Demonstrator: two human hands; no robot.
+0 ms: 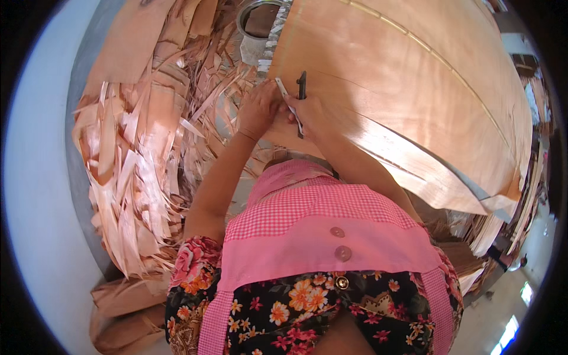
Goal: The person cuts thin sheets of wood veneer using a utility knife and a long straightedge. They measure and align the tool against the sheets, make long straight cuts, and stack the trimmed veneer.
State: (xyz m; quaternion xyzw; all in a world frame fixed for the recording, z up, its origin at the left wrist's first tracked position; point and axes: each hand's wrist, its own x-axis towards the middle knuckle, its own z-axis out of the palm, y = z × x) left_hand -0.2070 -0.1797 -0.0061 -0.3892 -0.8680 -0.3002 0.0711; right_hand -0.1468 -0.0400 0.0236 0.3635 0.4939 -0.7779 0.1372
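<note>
A big sheet of thin reddish wood veneer [414,77] lies on a stack in front of me, filling the upper right. My right hand [309,115] grips a narrow knife [299,94] with a dark handle and pale blade, held against the sheet's left edge. My left hand [258,109] rests just left of it, fingers bent onto the same edge, touching the veneer beside the blade. Both forearms reach up from my pink checked apron [319,219].
A large heap of torn veneer strips and scraps [142,154] piles up on the left. A round grey metal pot [257,23] stands at the top centre. Stacked veneer edges [503,225] show at the right, above a pale floor.
</note>
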